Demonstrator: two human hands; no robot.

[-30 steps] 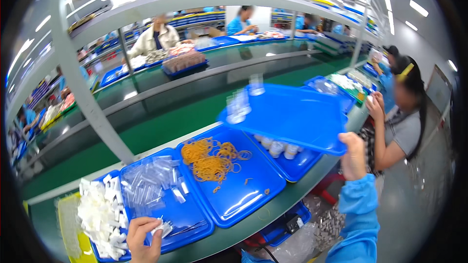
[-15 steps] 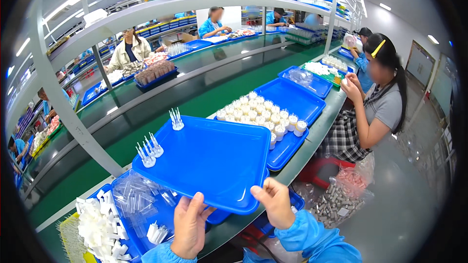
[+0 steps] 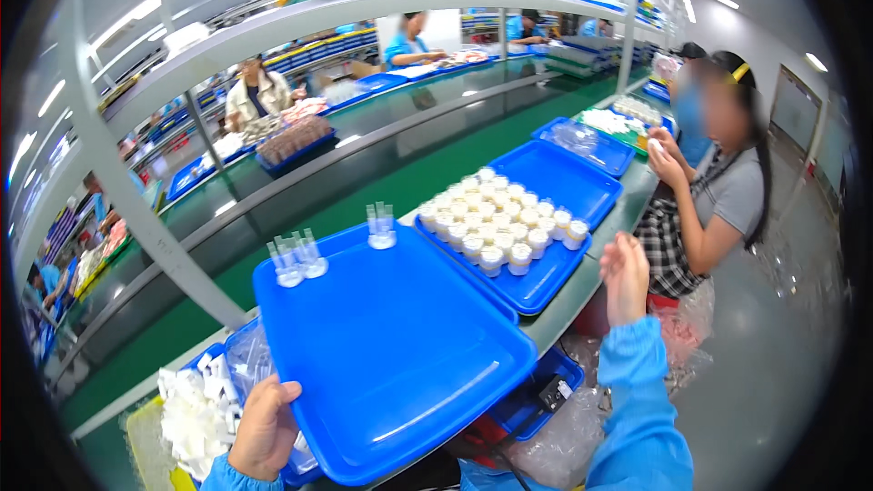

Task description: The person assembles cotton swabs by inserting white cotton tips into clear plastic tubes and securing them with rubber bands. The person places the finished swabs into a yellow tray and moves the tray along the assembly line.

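Observation:
A large blue tray lies tilted in front of me. My left hand is closed round its near left edge, thumb on top. Along the tray's far left side stand three small clusters of clear upright tubes on round bases. My right hand is off the tray, raised to its right with the fingers stretched up and nothing visible in it. Nearest to it is another blue tray, where several rows of white, clear-topped round pieces stand.
White plastic pieces and clear parts are heaped at the near left. A shelf post rises at the left. Below the bench edge are a blue bin and plastic bags. A co-worker sits at the right, hands raised.
My right hand has let go of the tray and moved up and right. The tray has come nearer and turned, and my left hand has shifted left along with it.

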